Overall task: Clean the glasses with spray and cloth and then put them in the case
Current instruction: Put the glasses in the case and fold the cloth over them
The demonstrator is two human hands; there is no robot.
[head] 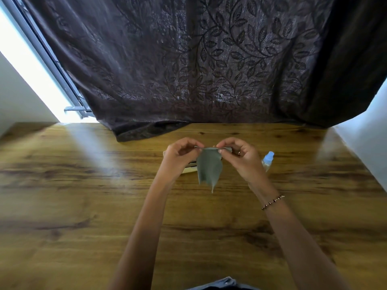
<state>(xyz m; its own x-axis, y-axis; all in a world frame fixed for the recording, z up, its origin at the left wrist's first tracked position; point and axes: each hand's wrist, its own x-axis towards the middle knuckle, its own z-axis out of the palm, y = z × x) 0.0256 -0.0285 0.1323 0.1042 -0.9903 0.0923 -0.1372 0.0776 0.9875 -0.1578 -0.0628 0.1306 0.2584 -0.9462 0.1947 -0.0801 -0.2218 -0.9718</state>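
A grey-green cloth [209,168] hangs above the wooden table [83,195], held up by its top edge. My left hand [180,155] pinches the cloth's left corner and my right hand [240,158] pinches its right corner. Behind my left hand and the cloth lies a pale case [189,169], mostly hidden. A small clear spray bottle [267,161] with a light blue cap stands just right of my right hand. The glasses are not visible.
A dark leaf-patterned curtain [199,70] hangs behind the table, its hem resting on the far edge. A bright window strip [31,65] is at the left, a white wall [368,143] at the right. My right wrist wears a beaded bracelet [272,203].
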